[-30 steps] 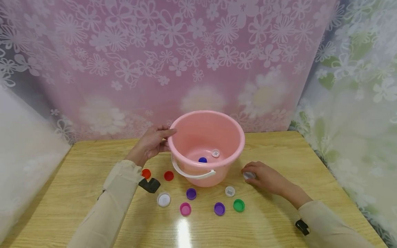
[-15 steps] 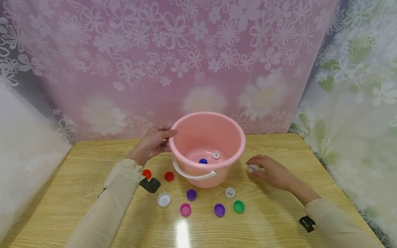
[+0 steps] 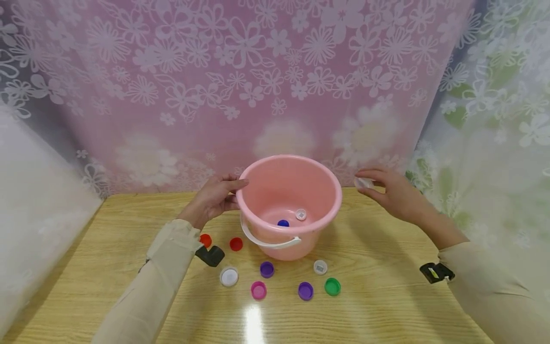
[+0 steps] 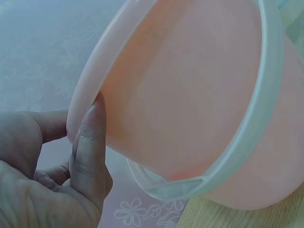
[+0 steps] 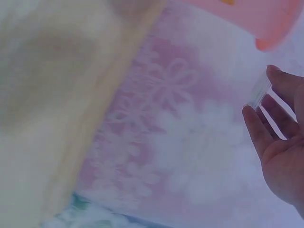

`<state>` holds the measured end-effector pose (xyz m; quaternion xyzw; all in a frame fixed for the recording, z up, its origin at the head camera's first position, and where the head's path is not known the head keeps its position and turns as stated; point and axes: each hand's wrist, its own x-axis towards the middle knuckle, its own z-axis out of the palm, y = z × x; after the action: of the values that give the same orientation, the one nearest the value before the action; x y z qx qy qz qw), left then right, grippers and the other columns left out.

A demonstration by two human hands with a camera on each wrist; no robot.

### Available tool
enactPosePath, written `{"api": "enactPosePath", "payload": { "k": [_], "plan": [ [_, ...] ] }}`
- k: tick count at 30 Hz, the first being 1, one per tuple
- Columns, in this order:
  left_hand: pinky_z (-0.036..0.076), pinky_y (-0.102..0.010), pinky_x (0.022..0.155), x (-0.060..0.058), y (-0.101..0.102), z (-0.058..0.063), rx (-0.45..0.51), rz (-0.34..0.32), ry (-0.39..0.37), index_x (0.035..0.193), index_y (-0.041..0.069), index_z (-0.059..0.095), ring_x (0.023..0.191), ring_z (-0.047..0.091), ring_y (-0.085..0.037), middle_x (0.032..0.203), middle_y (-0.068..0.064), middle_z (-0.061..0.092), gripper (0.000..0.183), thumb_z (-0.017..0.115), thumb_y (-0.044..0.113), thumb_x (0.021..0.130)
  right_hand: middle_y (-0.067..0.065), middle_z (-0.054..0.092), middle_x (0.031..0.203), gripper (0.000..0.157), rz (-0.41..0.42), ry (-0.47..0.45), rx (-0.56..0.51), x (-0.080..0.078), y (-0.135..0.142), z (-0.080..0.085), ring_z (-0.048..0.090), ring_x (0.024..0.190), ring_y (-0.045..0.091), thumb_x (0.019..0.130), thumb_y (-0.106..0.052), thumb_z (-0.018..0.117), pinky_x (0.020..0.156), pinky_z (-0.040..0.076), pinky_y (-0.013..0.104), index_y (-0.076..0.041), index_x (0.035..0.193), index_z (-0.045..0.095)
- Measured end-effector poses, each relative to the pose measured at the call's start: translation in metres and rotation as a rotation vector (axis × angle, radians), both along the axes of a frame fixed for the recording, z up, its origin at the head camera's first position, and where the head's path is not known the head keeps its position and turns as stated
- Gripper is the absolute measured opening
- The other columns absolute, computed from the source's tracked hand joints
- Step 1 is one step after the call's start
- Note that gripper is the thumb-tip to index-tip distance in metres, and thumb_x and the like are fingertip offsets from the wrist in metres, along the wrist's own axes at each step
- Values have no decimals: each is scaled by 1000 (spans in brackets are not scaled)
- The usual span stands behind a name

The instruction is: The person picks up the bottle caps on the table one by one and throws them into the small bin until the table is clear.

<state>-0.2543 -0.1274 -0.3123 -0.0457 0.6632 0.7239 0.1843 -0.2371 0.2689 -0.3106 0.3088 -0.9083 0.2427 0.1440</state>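
A pink bucket (image 3: 288,241) with a white handle stands tilted a little toward me at the table's middle. My left hand (image 3: 215,198) grips its left rim, thumb on one side and fingers on the other, as the left wrist view shows close up. Inside on the bottom lie a blue cap (image 3: 283,223) and a white cap (image 3: 301,214). To the right of the bucket, raised to about rim height, my right hand (image 3: 397,193) pinches a whitish translucent bottle cap (image 3: 363,183) between thumb and fingers. In the right wrist view that cap (image 5: 260,90) shows edge-on.
Before the bucket on the wooden table (image 3: 378,306) lie two red caps (image 3: 236,244), two purple caps (image 3: 305,291), a magenta cap (image 3: 259,290), a green cap (image 3: 333,286), a larger white lid (image 3: 229,276) and a small white cap (image 3: 320,267). A floral curtain (image 3: 275,95) hangs behind.
My right hand has lifted the whitish cap off the table, up and slightly to the right, to the height of the bucket's rim. The left hand has kept its hold on the rim.
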Motion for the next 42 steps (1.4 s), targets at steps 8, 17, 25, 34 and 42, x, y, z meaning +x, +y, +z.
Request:
{"api": "enactPosePath", "payload": {
  "k": [8,17,25,34,42],
  "plan": [
    [57,-28,53,-1,2,2,7,-11,-3,110,5,50,52,62,-16,82,-12,59,28,65,21,93,14,53,128,39,3,-4,-52,-10,-19,39,53,115,33,90,-9,67,92,48,48,-2,127,59],
    [57,-28,53,1,0,2,9,-10,-1,110,5,51,52,62,-16,76,-9,60,27,65,21,93,12,54,129,38,25,-35,-16,-27,-52,43,54,116,31,91,-17,67,93,49,46,-7,127,61],
    [57,-29,54,-2,1,2,10,-9,-1,115,3,52,53,63,-17,81,-12,61,30,65,20,93,12,52,131,36,112,-159,-74,-43,-83,35,50,120,31,92,-17,66,96,47,46,-5,126,61],
    [57,-29,54,-3,0,0,4,-15,-10,112,3,52,54,63,-17,85,-14,60,28,65,20,93,15,58,125,35,155,-160,-76,-55,-98,24,53,115,29,91,-17,68,94,49,43,-1,121,64],
    [57,-29,54,-2,-1,0,0,-9,-12,112,3,53,53,63,-17,84,-12,59,27,64,20,94,15,58,126,37,114,-172,-24,-57,-105,14,53,115,32,90,-23,68,97,45,47,-5,123,64]
  ]
}}
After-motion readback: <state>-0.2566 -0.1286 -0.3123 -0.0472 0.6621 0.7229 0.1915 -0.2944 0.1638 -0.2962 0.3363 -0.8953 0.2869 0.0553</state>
